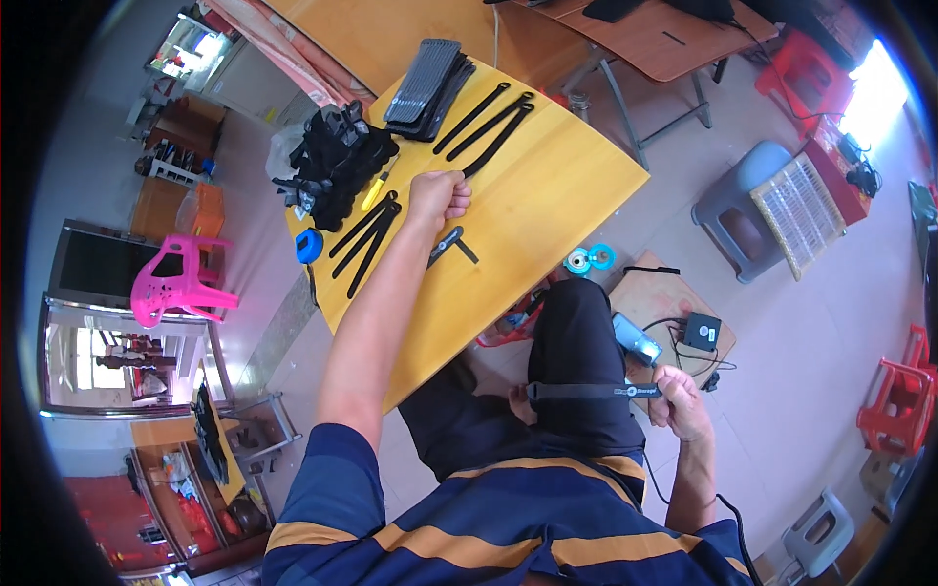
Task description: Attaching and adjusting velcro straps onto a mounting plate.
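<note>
My left hand (437, 198) is closed in a fist over the yellow table, at the near end of a black strap (498, 140) with a small ring at its far end. Two more black straps (471, 117) lie beside that one. Off to the right, my right hand (681, 403) pinches the end of another black strap (586, 391) with pale print, which stretches across my thigh. A folded black strap (452, 244) rests just below my left hand. Left of my forearm, several black straps (369, 239) fan out near a yellow-handled tool (374, 191).
A stack of dark ribbed strips (424, 88) and a heap of black straps (342, 161) sit at the table's far left. A blue tape measure (309, 245) is at its left edge. Right of my knees, a low board (718, 347) carries a black box and cables. Stools stand around.
</note>
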